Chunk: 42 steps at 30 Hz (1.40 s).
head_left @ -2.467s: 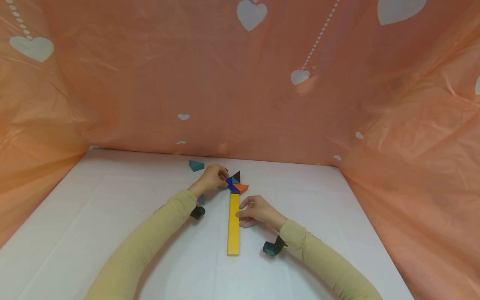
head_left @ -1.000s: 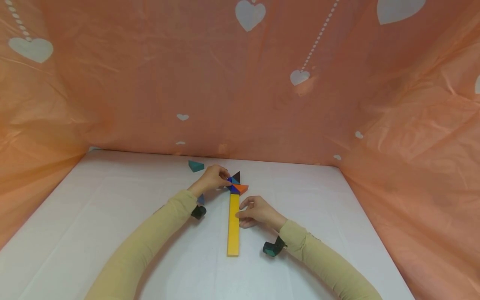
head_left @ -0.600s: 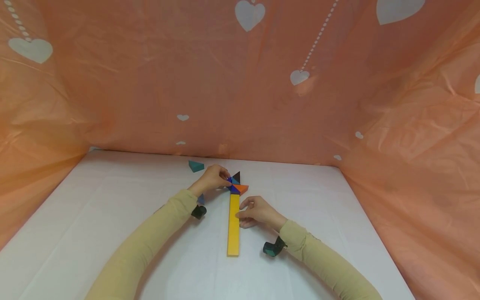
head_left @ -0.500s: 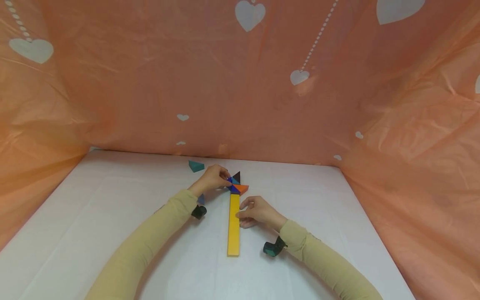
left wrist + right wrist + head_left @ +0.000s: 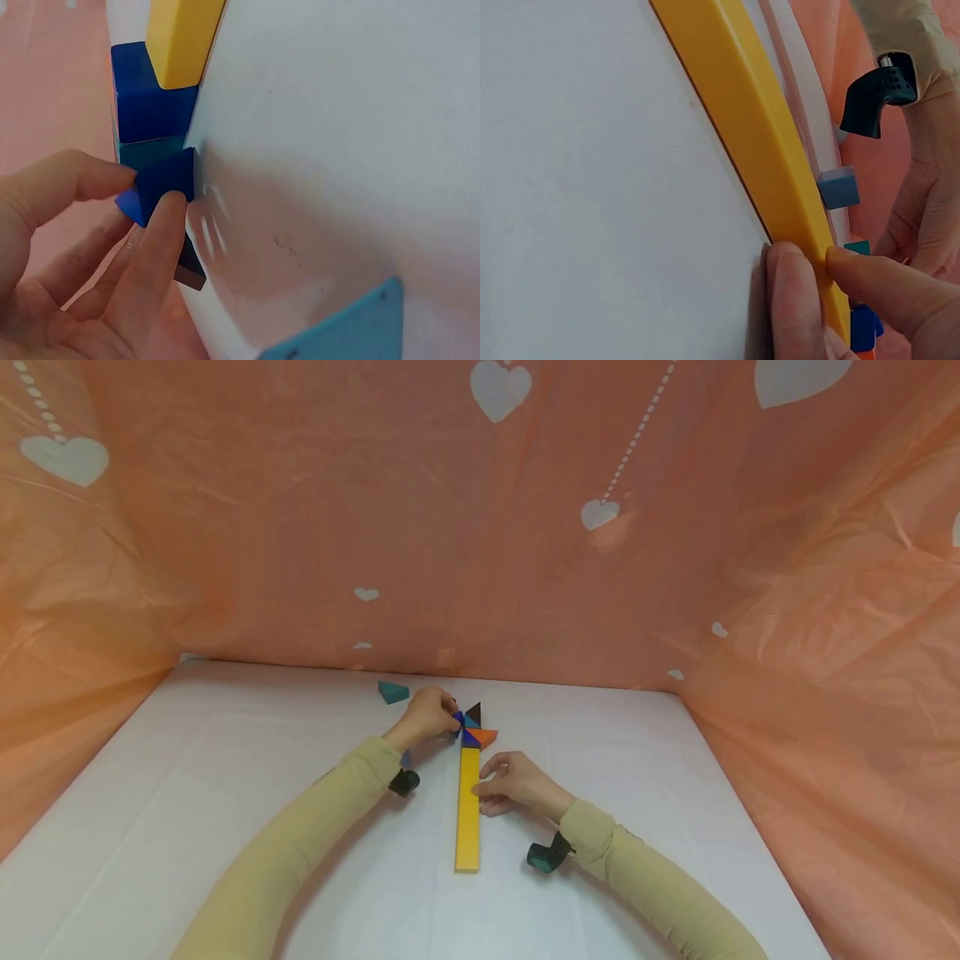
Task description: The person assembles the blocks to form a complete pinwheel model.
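1. L hand [image 5: 429, 713] is pinching a dark blue triangular block [image 5: 166, 178] btwn thumb & fingers, just beside the block cluster [image 5: 472, 723].
2. R hand [image 5: 522, 783] is resting loosely, thumb & fingers touching yellow bar's [image 5: 467, 814] R edge.
3. Yellow bar is lying flat on white bench [image 5: 637, 760], w/ orange block [image 5: 484, 738] & dark brown block [image 5: 475, 715] sitting past its far end.
4. Teal block [image 5: 393, 692] is lying apart, beyond L wrist.

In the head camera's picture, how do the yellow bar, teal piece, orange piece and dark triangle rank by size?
Largest: yellow bar
Next: teal piece and orange piece, too alike to rank
Smallest: dark triangle
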Tool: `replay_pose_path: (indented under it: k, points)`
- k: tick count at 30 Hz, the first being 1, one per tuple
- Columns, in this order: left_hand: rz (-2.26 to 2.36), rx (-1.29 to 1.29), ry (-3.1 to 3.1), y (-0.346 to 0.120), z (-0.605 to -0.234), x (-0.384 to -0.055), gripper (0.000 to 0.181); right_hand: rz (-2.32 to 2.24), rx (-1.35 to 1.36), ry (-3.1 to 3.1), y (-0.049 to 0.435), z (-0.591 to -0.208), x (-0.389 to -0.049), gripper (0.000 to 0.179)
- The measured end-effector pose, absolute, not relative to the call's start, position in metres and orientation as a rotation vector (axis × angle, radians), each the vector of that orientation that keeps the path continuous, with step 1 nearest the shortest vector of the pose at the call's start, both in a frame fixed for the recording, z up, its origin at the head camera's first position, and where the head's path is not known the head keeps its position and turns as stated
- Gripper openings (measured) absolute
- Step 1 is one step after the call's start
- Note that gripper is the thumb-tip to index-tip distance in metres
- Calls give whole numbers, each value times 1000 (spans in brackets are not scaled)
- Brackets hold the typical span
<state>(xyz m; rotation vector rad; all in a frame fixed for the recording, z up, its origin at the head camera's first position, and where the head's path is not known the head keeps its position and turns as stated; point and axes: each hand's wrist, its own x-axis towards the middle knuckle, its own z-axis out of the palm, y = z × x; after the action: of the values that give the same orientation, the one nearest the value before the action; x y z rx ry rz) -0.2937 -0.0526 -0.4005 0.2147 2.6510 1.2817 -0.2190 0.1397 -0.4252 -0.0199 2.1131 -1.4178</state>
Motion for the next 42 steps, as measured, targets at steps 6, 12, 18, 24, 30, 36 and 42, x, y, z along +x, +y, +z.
replay_pose_path:
  k: [6, 12, 18, 24, 30, 36, 42]
  points:
    - [1217, 225, 2712, -54, -399, -292, 24, -1415, -20, 2117, 140, -426, -219, 35]
    - [1147, 321, 2728, -55, -399, -294, 23, -1412, -16, 2125, 140, -426, -219, 36]
    - [1119, 353, 2692, -57, -400, -296, 23, -1419, -15, 2117, 140, -427, -219, 36]
    - [1200, 350, 2626, -63, -401, -295, 28, -1419, -15, 2120, 140, -427, -219, 36]
    - [1267, 335, 2675, -66, -405, -292, 33, -1432, -15, 2109, 140, -427, -219, 36]
    - [1301, 287, 2734, -65, -409, -291, 26, -1440, -16, 2105, 141, -428, -219, 36]
    - [1318, 268, 2777, -60, -410, -292, 25, -1449, -33, 2100, 141, -427, -218, 36]
